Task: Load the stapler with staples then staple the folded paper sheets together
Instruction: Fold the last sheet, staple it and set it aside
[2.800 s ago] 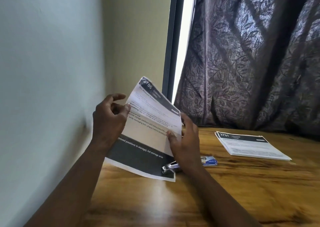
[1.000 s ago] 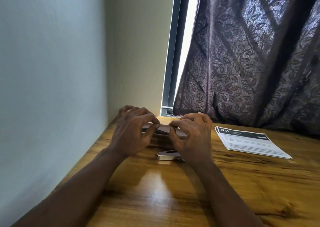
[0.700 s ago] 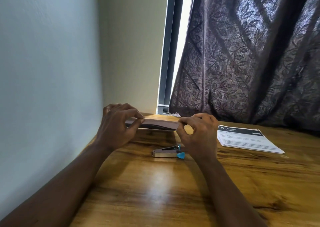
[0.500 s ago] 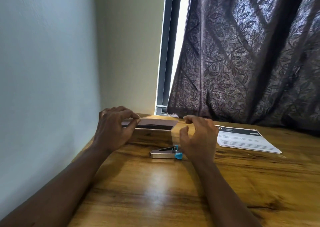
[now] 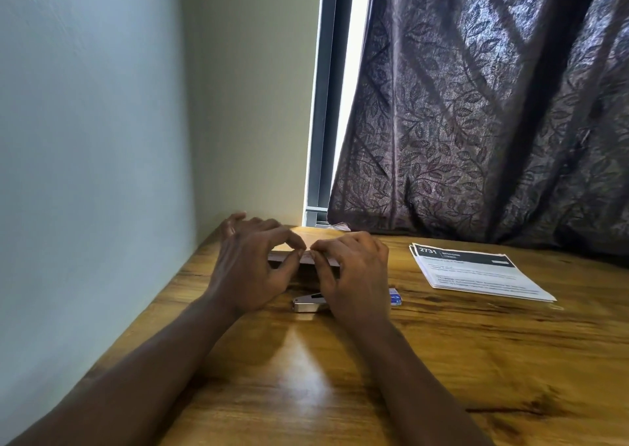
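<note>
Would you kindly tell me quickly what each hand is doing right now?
Left hand: pinching the folded paper.
Right hand: pinching the same folded paper.

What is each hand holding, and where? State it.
Both the left hand and right hand pinch the folded pale paper sheet along its near edge, fingertips meeting at its middle.

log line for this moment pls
left hand: pinches folded paper | right hand: pinches folded paper | stapler: on table, not held | staple box: on table by right hand | stapling: not yet done
</note>
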Tool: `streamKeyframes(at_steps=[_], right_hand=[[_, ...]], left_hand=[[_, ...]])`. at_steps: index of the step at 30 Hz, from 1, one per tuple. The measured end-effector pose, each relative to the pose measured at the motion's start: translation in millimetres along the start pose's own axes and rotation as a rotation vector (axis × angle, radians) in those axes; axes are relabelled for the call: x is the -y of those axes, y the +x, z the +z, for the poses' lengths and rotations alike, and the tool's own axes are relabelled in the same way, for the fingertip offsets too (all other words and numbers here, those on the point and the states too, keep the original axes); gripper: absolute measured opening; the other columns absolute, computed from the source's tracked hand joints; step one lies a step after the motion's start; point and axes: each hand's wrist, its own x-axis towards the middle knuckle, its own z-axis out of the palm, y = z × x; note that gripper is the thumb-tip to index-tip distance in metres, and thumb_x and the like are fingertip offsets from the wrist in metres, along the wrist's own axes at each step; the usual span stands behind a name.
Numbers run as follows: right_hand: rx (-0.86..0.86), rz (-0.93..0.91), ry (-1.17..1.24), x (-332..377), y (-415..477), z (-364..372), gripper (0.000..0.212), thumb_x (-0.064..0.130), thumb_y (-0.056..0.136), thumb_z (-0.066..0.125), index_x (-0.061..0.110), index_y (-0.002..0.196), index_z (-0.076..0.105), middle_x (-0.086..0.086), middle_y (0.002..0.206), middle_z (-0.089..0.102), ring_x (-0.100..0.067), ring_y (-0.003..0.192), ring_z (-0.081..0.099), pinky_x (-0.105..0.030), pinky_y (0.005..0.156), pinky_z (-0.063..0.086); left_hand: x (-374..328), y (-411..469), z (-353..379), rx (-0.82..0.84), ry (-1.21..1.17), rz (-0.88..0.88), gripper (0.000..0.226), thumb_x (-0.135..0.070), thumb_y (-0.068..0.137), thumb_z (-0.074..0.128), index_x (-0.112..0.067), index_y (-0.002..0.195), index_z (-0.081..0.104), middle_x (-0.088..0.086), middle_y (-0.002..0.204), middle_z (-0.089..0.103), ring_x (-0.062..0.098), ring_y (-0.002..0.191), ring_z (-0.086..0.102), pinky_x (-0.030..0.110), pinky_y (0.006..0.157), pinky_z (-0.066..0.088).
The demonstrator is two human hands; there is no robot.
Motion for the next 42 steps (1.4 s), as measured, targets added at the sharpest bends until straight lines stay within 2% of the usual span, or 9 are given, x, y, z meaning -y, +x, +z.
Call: streamKeyframes(at_steps=[5,15,19,23,26,29,33,38,42], right_hand=[[0.009,-0.008,0.036,-4.0,2.0,0.2,0.010,0.027,0.094,0.066,0.025,0.101,0.073,0.008,0.096,0.070,-0.014,0.101,0.052,-0.026,0.093,0.024],[-0.148,0.202,0.159,-27.8,5.0,-4.7,0.011,0.022,0.094,0.066,0.022,0.102,0.073,0.005,0.097,0.069,-0.020,0.102,0.055,-0.051,0.089,0.047],[-0.184,0.209,0.148,-32.2,1.3,-6.5,0.010,0.022,0.095,0.065,0.021,0.103,0.071,0.005,0.096,0.068,-0.020,0.100,0.055,-0.051,0.088,0.047],[-0.138,0.092,0.108,-23.2,0.8,-5.6,0.010,0.012,0.095,0.066,0.015,0.105,0.066,-0.001,0.100,0.063,-0.022,0.101,0.053,-0.045,0.088,0.047],[-0.092,-0.046,0.099,-14.1,2.7,-9.5,0.013,0.004,0.091,0.066,0.012,0.101,0.066,-0.005,0.103,0.059,-0.023,0.103,0.050,-0.034,0.089,0.042],[-0.039,-0.123,0.065,-10.0,2.5,-13.4,0.013,0.005,0.089,0.067,0.012,0.100,0.068,-0.006,0.107,0.058,-0.023,0.106,0.050,-0.032,0.090,0.042],[-0.076,-0.086,0.054,-12.9,-0.5,-19.1,0.025,0.000,0.073,0.060,0.015,0.092,0.068,-0.003,0.105,0.059,-0.026,0.106,0.054,-0.043,0.093,0.042],[-0.127,0.082,-0.088,-12.7,1.8,-37.1,0.034,0.013,0.072,0.052,0.024,0.100,0.070,0.004,0.108,0.062,-0.024,0.109,0.054,-0.049,0.102,0.036],[-0.197,0.122,-0.079,-18.6,13.5,-51.8,0.028,0.023,0.089,0.048,0.024,0.109,0.068,0.003,0.108,0.064,-0.023,0.107,0.057,-0.046,0.099,0.039]], left_hand=[[3.2,2.1,-5.6,0.021,0.062,0.040,0.029,-0.050,0.086,0.053,-0.031,0.093,0.073,-0.013,0.096,0.073,0.012,0.099,0.065,0.052,0.111,0.030],[52.9,8.9,-24.3,-0.012,0.210,-0.034,0.027,-0.042,0.088,0.047,-0.022,0.089,0.066,-0.004,0.093,0.072,0.021,0.089,0.066,0.048,0.103,0.037],[50.2,5.5,-21.6,-0.079,-0.069,-0.279,0.014,-0.032,0.097,0.062,-0.022,0.088,0.068,-0.011,0.078,0.071,0.013,0.069,0.067,0.032,0.072,0.051],[37.0,4.3,-16.3,0.203,-0.643,-0.677,0.054,-0.062,0.100,0.044,-0.016,0.100,0.072,0.009,0.082,0.079,0.020,0.063,0.068,0.031,0.058,0.049],[31.4,6.4,-17.7,0.354,-1.006,-0.937,0.076,-0.077,0.093,0.032,-0.015,0.115,0.070,0.015,0.103,0.079,0.026,0.081,0.074,0.029,0.060,0.050],[30.4,11.5,-19.7,0.307,-1.189,-1.042,0.071,-0.074,0.094,0.039,-0.014,0.113,0.070,0.013,0.103,0.080,0.026,0.086,0.077,0.030,0.064,0.052],[29.3,11.6,-14.3,0.173,-1.099,-0.934,0.008,-0.023,0.098,0.064,-0.017,0.100,0.070,0.007,0.088,0.076,0.015,0.063,0.071,0.022,0.047,0.046],[6.0,7.1,-7.4,0.163,-0.854,-0.609,0.009,-0.009,0.096,0.068,-0.014,0.104,0.069,0.002,0.085,0.081,0.014,0.065,0.075,0.018,0.042,0.047],[-28.0,5.3,-2.7,0.240,-0.938,-0.414,0.004,-0.006,0.095,0.068,-0.007,0.098,0.065,0.009,0.099,0.079,0.024,0.087,0.079,0.030,0.066,0.063]])
